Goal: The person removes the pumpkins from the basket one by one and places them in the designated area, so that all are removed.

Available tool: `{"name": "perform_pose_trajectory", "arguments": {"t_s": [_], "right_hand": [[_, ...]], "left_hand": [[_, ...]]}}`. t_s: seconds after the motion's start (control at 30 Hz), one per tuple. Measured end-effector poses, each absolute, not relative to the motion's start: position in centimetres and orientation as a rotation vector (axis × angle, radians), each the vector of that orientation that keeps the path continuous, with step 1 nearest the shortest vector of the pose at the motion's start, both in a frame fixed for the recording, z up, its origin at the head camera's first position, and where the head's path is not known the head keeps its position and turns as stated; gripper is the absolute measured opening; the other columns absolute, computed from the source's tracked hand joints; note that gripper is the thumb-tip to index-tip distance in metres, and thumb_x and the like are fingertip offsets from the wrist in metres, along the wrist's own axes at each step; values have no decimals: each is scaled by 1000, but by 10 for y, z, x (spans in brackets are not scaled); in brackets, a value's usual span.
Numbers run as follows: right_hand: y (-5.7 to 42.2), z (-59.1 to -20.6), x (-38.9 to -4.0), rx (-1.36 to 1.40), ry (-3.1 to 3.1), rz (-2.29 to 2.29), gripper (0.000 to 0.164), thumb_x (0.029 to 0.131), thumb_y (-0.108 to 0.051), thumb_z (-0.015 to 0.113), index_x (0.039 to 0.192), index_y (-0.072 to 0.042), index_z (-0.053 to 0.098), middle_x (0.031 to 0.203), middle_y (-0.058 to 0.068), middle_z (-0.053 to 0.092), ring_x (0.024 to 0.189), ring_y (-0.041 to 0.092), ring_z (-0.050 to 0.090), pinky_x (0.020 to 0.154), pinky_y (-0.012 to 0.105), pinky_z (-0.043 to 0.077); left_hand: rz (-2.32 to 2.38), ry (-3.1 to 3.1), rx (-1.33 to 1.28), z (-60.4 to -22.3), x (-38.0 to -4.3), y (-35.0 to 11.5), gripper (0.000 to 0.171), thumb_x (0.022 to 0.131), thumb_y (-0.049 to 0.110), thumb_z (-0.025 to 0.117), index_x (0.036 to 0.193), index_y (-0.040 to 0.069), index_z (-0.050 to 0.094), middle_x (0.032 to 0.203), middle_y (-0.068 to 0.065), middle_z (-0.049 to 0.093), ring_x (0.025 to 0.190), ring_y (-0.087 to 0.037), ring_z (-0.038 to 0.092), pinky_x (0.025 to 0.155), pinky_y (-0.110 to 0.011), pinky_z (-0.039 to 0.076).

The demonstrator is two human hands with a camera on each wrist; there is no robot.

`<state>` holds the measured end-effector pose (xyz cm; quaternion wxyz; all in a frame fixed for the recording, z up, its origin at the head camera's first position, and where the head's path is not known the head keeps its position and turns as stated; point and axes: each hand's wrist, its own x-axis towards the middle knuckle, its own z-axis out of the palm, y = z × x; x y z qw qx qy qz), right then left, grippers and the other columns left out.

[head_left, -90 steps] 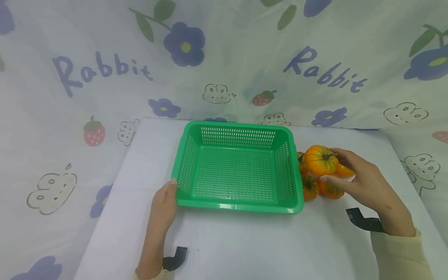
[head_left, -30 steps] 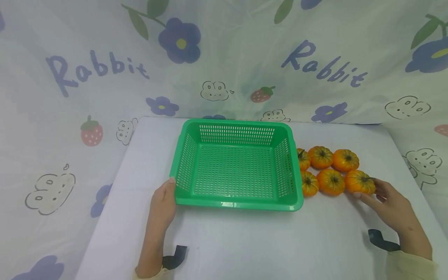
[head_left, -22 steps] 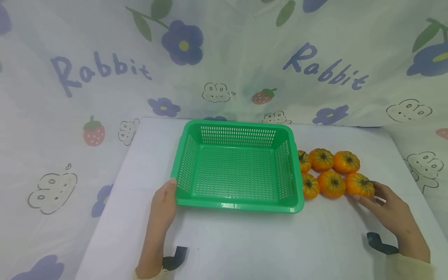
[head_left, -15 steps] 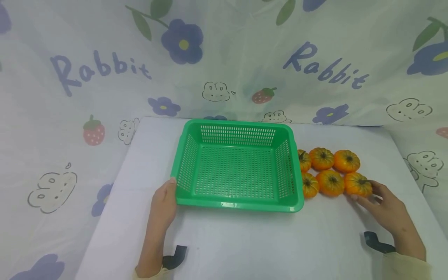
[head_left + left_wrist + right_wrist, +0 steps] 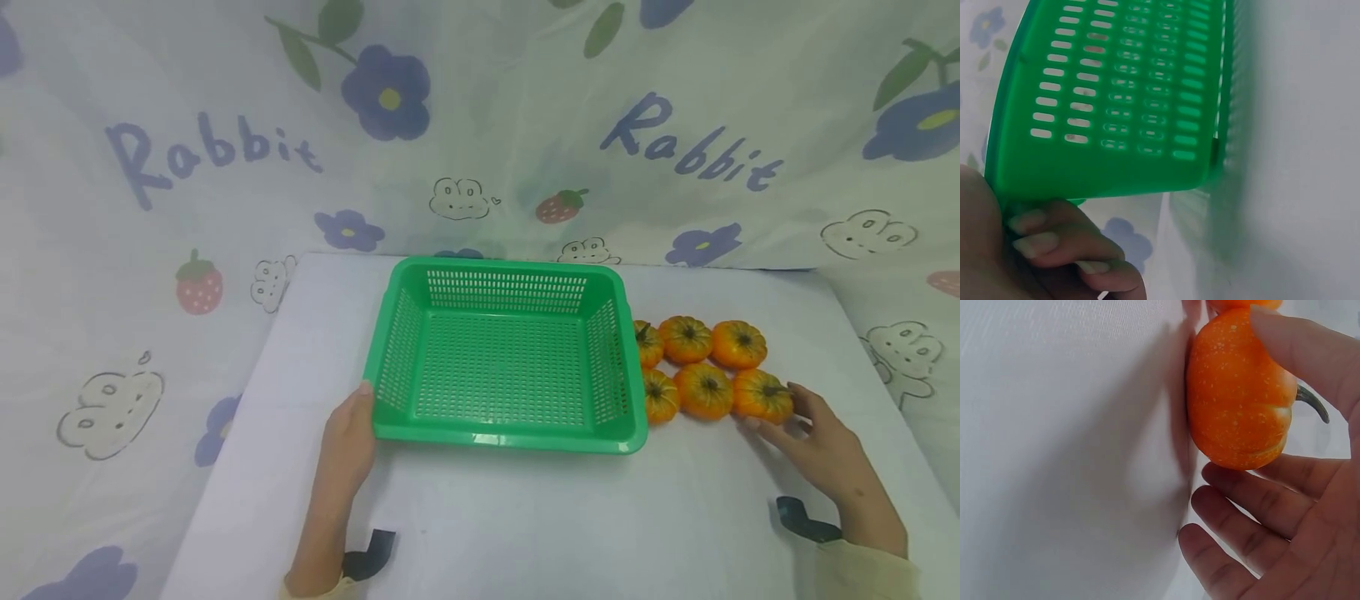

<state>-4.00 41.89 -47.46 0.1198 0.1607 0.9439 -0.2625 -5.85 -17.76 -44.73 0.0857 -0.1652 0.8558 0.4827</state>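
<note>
A green plastic basket [image 5: 502,439] with slotted walls stands mid-table, nothing inside it. My left hand [image 5: 348,437] grips its rim at the front left corner, thumb on top; the left wrist view shows curled fingers [image 5: 1100,262] under the rim. Small orange pumpkins [image 5: 704,392] sit right of the basket in two rows. At the right end of the front row, my right hand [image 5: 821,446] holds a pumpkin [image 5: 1241,394] between thumb and fingers. This one rests on the table close against its neighbour, its curved green stem toward the palm.
The table [image 5: 517,525] has a white cover. A patterned curtain [image 5: 480,108] with flowers and rabbits hangs behind and around it. The basket's right wall partly hides the two nearest pumpkins.
Three seconds ago my right hand held a pumpkin raised near the basket; it now sits at the front row's right end, nudged slightly left in the last second. The left hand stays put.
</note>
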Motion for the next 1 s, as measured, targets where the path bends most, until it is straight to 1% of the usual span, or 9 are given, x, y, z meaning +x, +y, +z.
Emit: {"name": "perform_pose_trajectory", "arguments": {"t_s": [0.07, 0.13, 0.23, 0.43, 0.6, 0.67, 0.77, 0.87, 1.0], "right_hand": [[416, -475, -40, 469, 2767, -783, 107, 101, -60, 61, 160, 11, 7, 150, 47, 27, 129, 68, 34, 96, 78, 37], [413, -474, -39, 460, 2782, -783, 106, 102, -59, 60, 159, 12, 7, 149, 48, 28, 128, 68, 36, 95, 77, 38], [410, -473, -39, 457, 2789, -773, 107, 101, -60, 60, 160, 12, 7, 150, 47, 27, 126, 68, 37, 94, 77, 40], [406, -470, -37, 403, 2827, -780, 104, 102, -57, 62, 159, 12, 8, 151, 47, 27, 127, 67, 36, 94, 77, 39], [407, -467, -35, 361, 2879, -775, 99, 103, -52, 63, 159, 13, 12, 152, 46, 28, 129, 66, 36, 94, 77, 39], [407, -464, -35, 352, 2909, -743, 96, 104, -50, 64, 158, 13, 15, 151, 46, 30, 127, 65, 38, 94, 76, 40], [405, -460, -35, 338, 2953, -716, 90, 104, -43, 65, 158, 12, 19, 149, 45, 34, 124, 64, 41, 92, 76, 41], [402, -453, -36, 337, 2999, -720, 84, 104, -40, 66, 159, 8, 25, 147, 44, 38, 122, 64, 44, 90, 75, 43], [396, -442, -38, 317, 3078, -686, 80, 103, -41, 68, 157, 6, 34, 144, 42, 43, 118, 65, 47, 85, 75, 46]], "left_hand": [[1405, 2551, -474, -446, -58, -181, 82, 109, 61, 14, 158, -1, 38, 141, -25, 56, 143, -38, 44, 114, -57, 37], [1382, 2560, -462, -445, -58, -184, 84, 108, 64, 13, 149, 0, 48, 109, -22, 62, 115, -36, 59, 98, -51, 48], [1327, 2579, -441, -442, -58, -189, 79, 107, 66, 12, 134, 6, 56, 85, -12, 51, 82, -29, 51, 77, -41, 46], [1228, 2633, -403, -440, -55, -202, 77, 107, 67, 12, 139, 9, 52, 97, -14, 54, 101, -30, 56, 89, -48, 46], [1183, 2717, -387, -441, -53, -210, 70, 107, 66, 12, 115, 9, 53, 85, -12, 47, 80, -28, 49, 73, -40, 45], [1178, 2723, -385, -440, -53, -212, 69, 108, 64, 12, 114, 8, 53, 90, -14, 51, 85, -30, 51, 75, -43, 46], [1166, 2733, -365, -439, -51, -217, 73, 110, 61, 14, 124, 4, 57, 116, -24, 62, 113, -41, 58, 93, -55, 49], [1140, 2775, -328, -440, -49, -222, 73, 113, 54, 14, 133, 0, 58, 141, -25, 59, 140, -46, 46, 110, -64, 37], [1108, 2868, -288, -443, -46, -231, 69, 114, 47, 14, 131, 0, 61, 141, -24, 60, 142, -46, 44, 111, -65, 35]]}}
